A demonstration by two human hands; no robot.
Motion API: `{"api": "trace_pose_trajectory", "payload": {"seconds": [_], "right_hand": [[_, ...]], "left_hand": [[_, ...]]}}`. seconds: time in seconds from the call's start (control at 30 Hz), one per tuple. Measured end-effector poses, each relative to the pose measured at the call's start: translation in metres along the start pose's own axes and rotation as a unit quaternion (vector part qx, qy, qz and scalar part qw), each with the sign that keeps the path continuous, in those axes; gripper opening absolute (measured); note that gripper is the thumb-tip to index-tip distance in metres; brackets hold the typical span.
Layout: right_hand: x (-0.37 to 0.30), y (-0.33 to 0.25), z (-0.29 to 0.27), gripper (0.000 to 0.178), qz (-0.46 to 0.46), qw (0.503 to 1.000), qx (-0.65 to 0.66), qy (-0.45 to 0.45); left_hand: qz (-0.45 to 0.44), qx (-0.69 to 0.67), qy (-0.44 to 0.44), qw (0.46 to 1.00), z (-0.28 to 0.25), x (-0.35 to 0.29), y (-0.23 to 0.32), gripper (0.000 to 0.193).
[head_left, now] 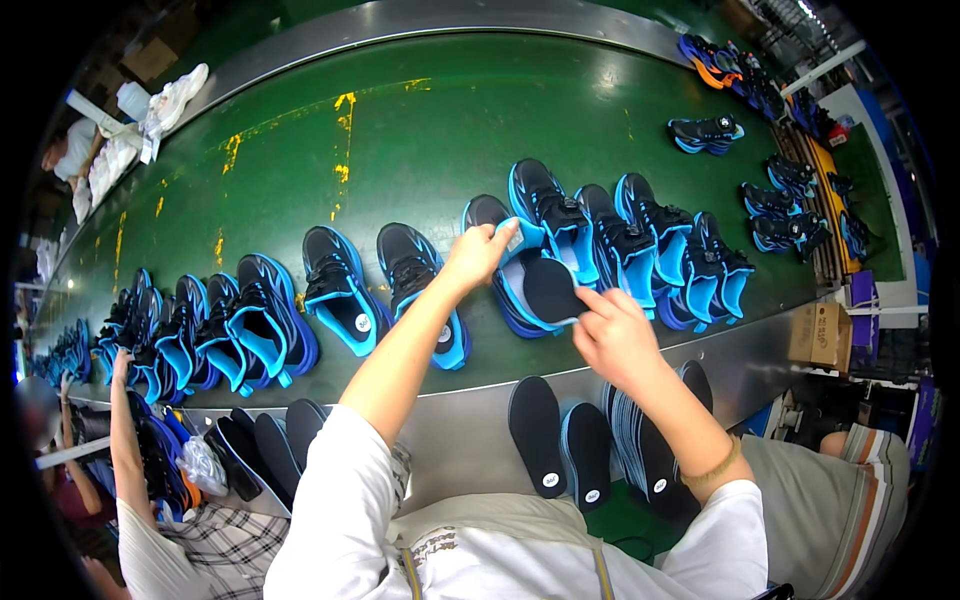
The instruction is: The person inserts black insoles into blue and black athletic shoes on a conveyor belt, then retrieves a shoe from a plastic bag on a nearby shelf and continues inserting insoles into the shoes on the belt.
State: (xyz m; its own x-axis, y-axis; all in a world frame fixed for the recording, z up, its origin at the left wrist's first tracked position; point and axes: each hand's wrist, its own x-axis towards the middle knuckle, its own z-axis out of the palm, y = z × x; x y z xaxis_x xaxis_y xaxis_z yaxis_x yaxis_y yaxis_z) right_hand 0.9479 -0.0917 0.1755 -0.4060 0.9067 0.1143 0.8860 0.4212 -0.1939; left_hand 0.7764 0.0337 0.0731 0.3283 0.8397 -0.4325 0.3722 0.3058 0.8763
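Note:
A black and blue sneaker [487,209] lies in front of me, toe pointing away. My left hand [478,258] is closed on its tongue and pulls the opening wide, with a small pale label by the thumb. A black insole [550,290] is partly inside the shoe, its heel end still showing. My right hand [618,340] is closed at the insole's edge, fingers curled and the index fingertip against it. Just left of my left forearm sits another sneaker [408,262]. On the metal ledge nearer me lie loose insoles [535,425] and a stack of insoles [630,440].
The green conveyor belt [400,130] carries several matching sneakers on both sides, such as a left pair member [335,285] and a right one [655,225]. A co-worker's arm [125,440] reaches in at left. Cardboard boxes [820,335] stand at right; white shoes [175,98] sit far left.

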Motion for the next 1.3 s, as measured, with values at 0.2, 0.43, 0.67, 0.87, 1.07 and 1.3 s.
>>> {"api": "trace_pose_trajectory", "payload": {"seconds": [0.2,0.43,0.67,0.87,1.07,1.3], "right_hand": [[0.038,0.004,0.088,0.012,0.127,0.988,-0.036,-0.076],[0.042,-0.015,0.070,0.026,0.117,0.989,-0.032,-0.082],[0.064,0.020,0.040,0.015,0.108,0.944,0.111,-0.292],[0.072,0.019,0.099,0.017,0.070,0.968,0.016,-0.239],[0.081,0.016,0.105,0.020,0.071,0.938,-0.045,-0.336],[0.106,0.013,0.104,0.030,0.002,0.812,-0.167,-0.559]], "left_hand": [[-0.032,-0.007,0.001,0.999,0.006,-0.001,0.005,0.057],[0.085,-0.019,0.125,0.988,0.011,-0.005,-0.008,0.062],[0.034,0.096,0.094,0.990,0.010,-0.006,0.008,0.056],[0.012,0.134,0.061,0.989,0.004,0.005,0.014,0.057],[0.020,0.129,0.062,0.989,0.005,0.004,0.007,0.055],[0.000,0.245,-0.006,0.969,-0.005,0.008,0.026,0.050]]}}
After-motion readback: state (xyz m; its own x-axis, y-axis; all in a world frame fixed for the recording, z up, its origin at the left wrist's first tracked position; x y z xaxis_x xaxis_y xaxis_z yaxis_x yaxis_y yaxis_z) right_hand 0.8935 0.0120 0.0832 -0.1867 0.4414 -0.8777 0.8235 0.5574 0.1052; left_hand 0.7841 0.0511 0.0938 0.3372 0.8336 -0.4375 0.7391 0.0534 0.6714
